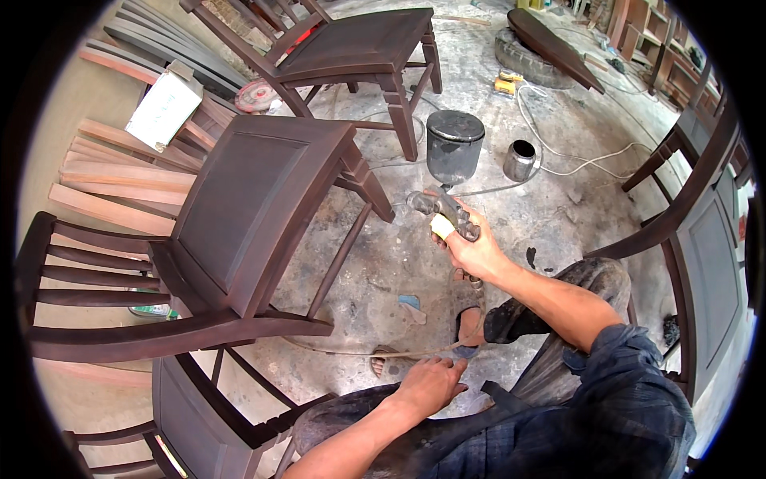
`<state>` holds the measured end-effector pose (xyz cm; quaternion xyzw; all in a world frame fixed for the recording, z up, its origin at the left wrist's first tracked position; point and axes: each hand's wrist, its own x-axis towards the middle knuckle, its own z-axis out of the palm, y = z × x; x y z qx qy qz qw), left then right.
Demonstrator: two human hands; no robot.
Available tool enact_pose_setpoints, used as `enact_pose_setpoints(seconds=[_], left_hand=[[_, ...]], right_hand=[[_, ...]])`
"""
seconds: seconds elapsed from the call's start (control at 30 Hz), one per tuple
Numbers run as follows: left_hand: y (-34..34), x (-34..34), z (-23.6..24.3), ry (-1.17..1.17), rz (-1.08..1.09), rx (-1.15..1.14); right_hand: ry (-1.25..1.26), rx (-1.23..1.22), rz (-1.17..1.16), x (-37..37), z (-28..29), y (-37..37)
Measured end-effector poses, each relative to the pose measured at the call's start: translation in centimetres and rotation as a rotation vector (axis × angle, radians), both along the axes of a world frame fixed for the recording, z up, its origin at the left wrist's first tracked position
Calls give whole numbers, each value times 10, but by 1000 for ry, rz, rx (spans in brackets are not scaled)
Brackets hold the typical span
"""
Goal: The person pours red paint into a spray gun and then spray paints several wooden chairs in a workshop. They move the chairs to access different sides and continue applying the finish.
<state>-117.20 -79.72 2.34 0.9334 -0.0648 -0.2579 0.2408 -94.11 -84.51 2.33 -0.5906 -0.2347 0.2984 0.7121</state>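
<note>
My right hand [477, 246] is wrapped round the grip of a spray gun [448, 209], out in front of me. On top of the gun sits a dark, paint-smeared cup [456, 152] with a lid. Pale yellow tape or cloth [441, 227] shows at the fingers. My left hand [435, 387] lies over my knee, palm down, fingers loosely stretched and holding nothing. To the left of the gun stands a dark brown wooden chair [239, 199], its slatted back toward the lower left. The gun is apart from it.
Another dark chair [359, 48] stands farther back, one [199, 423] at lower left, more at right. A hose [359, 354] crosses the floor. A metal can [520, 161], a tyre [531, 60] and a yellow power tool [506, 82] lie beyond. Wood pieces [128, 180] and a white box [165, 108] are at left.
</note>
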Motion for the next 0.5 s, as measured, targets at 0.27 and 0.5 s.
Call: enact_pose_setpoints(seconds=[0.27,0.5], left_hand=[[0,0,-1,-28,-13,20],[-1,-2,-2,-23,-3,21]], right_hand=[[-164,85,-100,20,-31,15],[-109,-32,-64,3,-21,6]])
